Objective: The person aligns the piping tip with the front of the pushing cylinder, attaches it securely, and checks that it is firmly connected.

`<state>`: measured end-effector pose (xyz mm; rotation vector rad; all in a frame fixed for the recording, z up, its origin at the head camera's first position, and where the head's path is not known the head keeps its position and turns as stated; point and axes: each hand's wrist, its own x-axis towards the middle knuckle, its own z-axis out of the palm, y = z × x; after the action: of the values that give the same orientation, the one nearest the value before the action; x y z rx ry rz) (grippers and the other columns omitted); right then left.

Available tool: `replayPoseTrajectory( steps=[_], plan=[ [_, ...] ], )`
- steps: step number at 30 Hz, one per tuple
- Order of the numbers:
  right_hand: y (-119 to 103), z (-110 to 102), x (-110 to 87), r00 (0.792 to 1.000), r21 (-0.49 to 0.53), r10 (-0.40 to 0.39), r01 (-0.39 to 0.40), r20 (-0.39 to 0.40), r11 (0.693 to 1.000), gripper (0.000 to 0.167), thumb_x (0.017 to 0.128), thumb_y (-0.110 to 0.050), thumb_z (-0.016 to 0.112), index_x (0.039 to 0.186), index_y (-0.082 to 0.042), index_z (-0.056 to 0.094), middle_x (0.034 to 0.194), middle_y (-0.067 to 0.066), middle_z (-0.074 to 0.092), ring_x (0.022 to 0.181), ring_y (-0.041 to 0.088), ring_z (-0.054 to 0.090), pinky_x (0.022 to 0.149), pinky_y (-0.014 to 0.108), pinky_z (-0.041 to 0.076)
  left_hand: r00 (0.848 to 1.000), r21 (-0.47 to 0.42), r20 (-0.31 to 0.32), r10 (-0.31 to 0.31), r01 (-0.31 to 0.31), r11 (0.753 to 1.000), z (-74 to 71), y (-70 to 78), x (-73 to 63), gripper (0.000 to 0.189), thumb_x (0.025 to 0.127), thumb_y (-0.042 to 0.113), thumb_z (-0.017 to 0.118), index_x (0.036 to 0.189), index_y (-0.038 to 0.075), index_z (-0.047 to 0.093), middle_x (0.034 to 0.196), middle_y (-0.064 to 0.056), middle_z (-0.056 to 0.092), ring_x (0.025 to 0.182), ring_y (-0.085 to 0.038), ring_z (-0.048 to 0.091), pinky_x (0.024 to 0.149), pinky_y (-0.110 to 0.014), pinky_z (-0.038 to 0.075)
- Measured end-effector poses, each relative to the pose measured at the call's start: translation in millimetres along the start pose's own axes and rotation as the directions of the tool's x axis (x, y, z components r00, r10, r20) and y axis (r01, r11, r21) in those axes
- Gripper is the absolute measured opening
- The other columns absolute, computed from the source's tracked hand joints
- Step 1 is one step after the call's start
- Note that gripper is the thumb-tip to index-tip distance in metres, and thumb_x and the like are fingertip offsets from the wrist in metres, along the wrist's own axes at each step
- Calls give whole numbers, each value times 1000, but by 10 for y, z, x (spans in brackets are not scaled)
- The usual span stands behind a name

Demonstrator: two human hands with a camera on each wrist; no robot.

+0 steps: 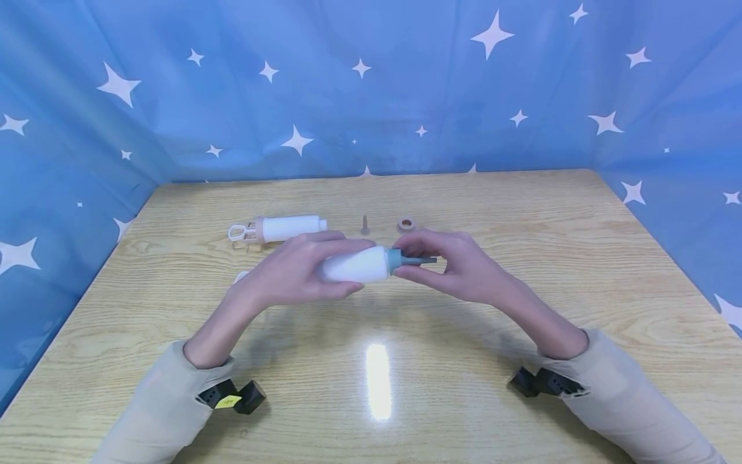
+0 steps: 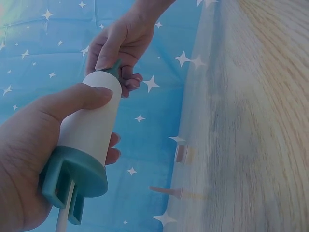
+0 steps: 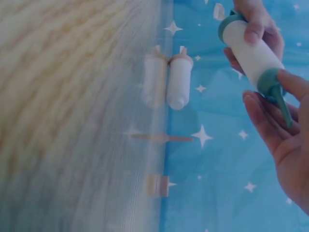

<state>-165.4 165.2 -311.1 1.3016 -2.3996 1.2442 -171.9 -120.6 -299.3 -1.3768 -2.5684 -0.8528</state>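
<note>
My left hand (image 1: 295, 267) grips the white barrel (image 1: 362, 264) of an icing syringe, held level above the table. At the barrel's right end is a teal cap (image 1: 394, 259) with a slim teal nozzle (image 1: 420, 261) pointing right. My right hand (image 1: 458, 264) pinches that cap between thumb and fingers. The left wrist view shows the syringe's teal winged collar (image 2: 79, 169) and the white plunger rod (image 2: 65, 208) coming out behind it. A white loop handle (image 3: 218, 11) appears beyond the left hand in the right wrist view.
Behind the left hand lies a second white syringe (image 1: 290, 228) with a pinkish collar and white pull handle. A pinkish nozzle (image 1: 365, 225) and a pinkish ring (image 1: 406, 223) stand along the back of the wooden table (image 1: 580, 258). A blue star-printed curtain (image 1: 406, 96) surrounds it.
</note>
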Motion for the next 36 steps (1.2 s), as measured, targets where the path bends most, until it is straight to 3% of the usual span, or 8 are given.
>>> replayPoseTrajectory(
  steps=[10,19,24,31,36],
  plan=[
    [8,9,4,1000,4,-29,29,-8,1000,36,83,-1,81,117,-5,68,103,0,73,90,12,72,76,27,59,999,10,-19,37,-37,999,10,-10,4,51,86,26,81,134,16,67,105,-4,70,83,-16,62,69,-33,51],
    [38,29,-3,998,26,-64,64,-7,998,32,87,4,75,118,-3,69,103,2,73,90,13,71,75,27,58,999,35,-23,42,-41,999,22,-13,5,52,86,25,81,134,13,67,105,-6,70,82,-16,62,66,-31,52],
    [34,16,-5,999,21,-40,40,3,999,29,90,1,72,119,-4,70,102,-1,73,89,11,70,77,26,58,998,56,-44,50,-48,997,36,-4,5,55,85,26,82,135,13,66,105,-8,70,82,-17,63,66,-30,53],
    [22,-4,-18,1000,43,17,-18,26,999,23,96,-5,68,119,-6,69,90,-4,71,76,8,67,66,28,57,993,82,-89,84,-76,994,59,3,10,55,83,25,84,134,12,67,105,-10,71,80,-18,64,65,-30,54],
    [23,7,-20,999,58,45,-45,0,997,23,96,-3,67,119,-3,69,89,0,72,76,10,68,69,31,59,990,88,-107,93,-84,993,61,0,14,55,82,25,85,132,12,68,104,-10,71,80,-18,64,64,-30,54]
  ],
)
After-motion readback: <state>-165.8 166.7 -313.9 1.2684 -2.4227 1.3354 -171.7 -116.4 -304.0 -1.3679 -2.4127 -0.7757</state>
